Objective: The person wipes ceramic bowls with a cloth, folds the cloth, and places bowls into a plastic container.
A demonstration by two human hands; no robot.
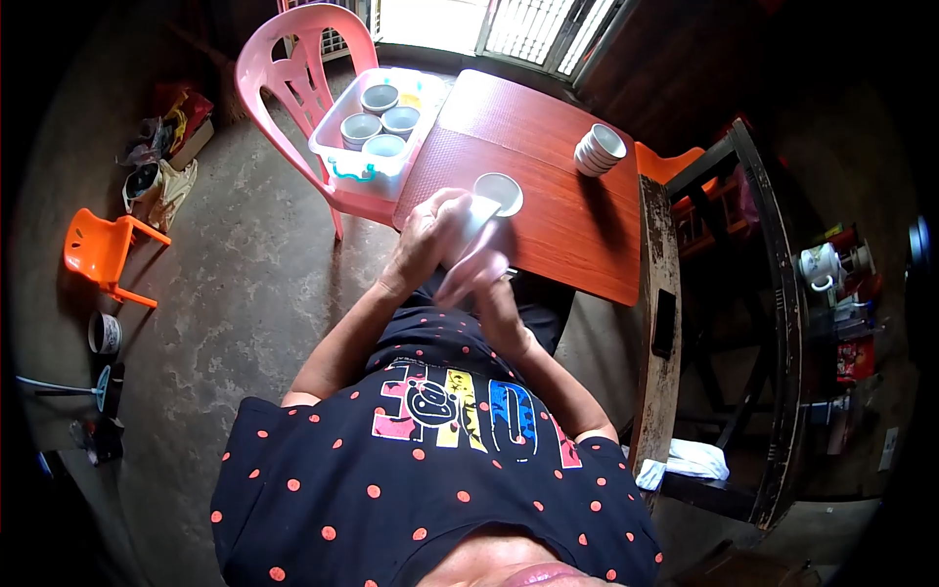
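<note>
My left hand (426, 233) is closed around a pale bowl (473, 221), tilted on its side in front of my body near the table's front edge. My right hand (485, 278) is at the lower side of this bowl; its fingers are smeared by motion, so their grip is unclear. Just beyond the held bowl, a single bowl (499, 192) stands upright on the red-brown table (548, 230). Farther right on the tabletop is a stack of several bowls (600, 151).
A clear plastic bin (337, 157) with several bowls (360, 129) sits on a pink chair (256, 78) left of the table. On the right, a worn wooden bench (653, 391) bears a phone (664, 323) and a white cloth (696, 458). An orange stool (98, 245) stands far left.
</note>
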